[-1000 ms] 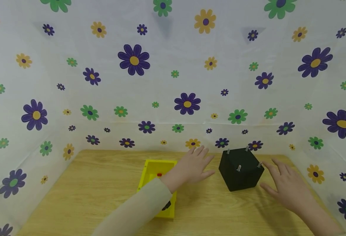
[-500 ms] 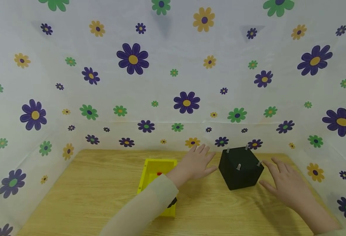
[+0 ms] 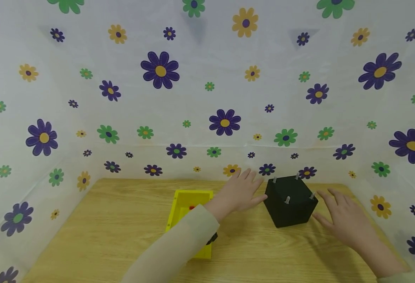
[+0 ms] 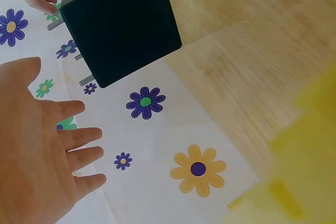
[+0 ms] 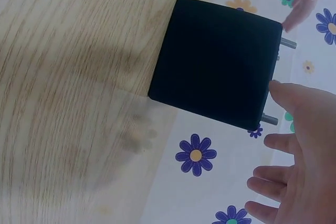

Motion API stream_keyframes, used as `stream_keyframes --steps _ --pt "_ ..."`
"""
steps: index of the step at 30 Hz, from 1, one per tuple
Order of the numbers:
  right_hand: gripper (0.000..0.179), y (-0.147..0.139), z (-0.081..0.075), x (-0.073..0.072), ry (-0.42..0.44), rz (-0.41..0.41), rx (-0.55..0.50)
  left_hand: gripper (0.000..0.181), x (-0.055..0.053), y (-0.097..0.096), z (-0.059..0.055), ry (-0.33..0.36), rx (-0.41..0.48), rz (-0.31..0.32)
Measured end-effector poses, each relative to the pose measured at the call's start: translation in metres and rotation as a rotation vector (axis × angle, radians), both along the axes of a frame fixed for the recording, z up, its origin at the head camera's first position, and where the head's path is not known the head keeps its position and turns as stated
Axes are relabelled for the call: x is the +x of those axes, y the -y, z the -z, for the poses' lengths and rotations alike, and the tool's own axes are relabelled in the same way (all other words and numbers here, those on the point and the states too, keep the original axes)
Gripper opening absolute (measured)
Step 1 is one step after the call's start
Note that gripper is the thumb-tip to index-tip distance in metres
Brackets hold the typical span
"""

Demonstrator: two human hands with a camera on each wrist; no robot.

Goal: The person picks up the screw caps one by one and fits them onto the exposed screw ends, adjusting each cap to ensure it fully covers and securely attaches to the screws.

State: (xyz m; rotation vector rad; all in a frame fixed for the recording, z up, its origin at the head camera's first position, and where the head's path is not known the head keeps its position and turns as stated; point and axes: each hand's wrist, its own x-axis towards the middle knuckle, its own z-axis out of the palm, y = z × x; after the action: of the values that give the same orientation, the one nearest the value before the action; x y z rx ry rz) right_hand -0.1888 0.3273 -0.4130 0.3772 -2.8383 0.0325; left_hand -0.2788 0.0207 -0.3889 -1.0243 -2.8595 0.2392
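A black box (image 3: 290,206) rests on the wooden table at the right, several metal pegs (image 3: 287,200) standing up from its top corners. To its left hovers my left hand (image 3: 239,192), fingers spread and nothing in its grasp; the left wrist view shows a gap between its palm (image 4: 31,150) and the box. My right hand (image 3: 346,218) is off the box's right side, fingers loosely extended and holding nothing. In the right wrist view its thumb (image 5: 286,93) overlaps the box's edge; whether it touches I cannot tell.
Partly hidden under my left sleeve (image 3: 179,243) is a yellow bin (image 3: 172,214). It contains a small red piece (image 3: 192,207) and a dark item (image 3: 212,238). A white flower-printed sheet (image 3: 193,106) encloses the table (image 3: 122,220) at the back and sides.
My left hand has shifted a little rightward, closer to the black box. The right hand has hardly moved, and the box stays where it was.
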Motion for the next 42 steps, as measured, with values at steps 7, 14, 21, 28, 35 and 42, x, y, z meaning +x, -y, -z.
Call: stream_keyframes --steps 7,14,21,28,35,42 --pt "0.070 0.002 -0.002 0.000 0.032 0.012 -0.022 0.069 -0.005 -0.010 -0.003 0.018 -0.005 -0.002" --pt "0.069 0.002 -0.001 -0.003 0.048 0.030 -0.029 0.068 -0.012 -0.023 0.000 0.036 0.018 -0.013" --pt "0.067 0.000 0.003 -0.009 0.052 0.032 -0.037 0.068 -0.014 -0.032 0.001 0.054 0.009 -0.049" --pt "0.065 0.001 0.006 -0.010 0.082 0.034 -0.045 0.069 -0.017 -0.039 0.007 0.076 0.009 -0.040" --pt "0.065 0.002 0.014 -0.016 0.094 0.030 -0.037 0.072 -0.017 -0.042 0.009 0.090 0.001 -0.019" --pt "0.064 0.005 0.016 -0.017 0.086 0.029 -0.057 0.079 -0.016 -0.042 0.010 0.083 -0.020 -0.016"
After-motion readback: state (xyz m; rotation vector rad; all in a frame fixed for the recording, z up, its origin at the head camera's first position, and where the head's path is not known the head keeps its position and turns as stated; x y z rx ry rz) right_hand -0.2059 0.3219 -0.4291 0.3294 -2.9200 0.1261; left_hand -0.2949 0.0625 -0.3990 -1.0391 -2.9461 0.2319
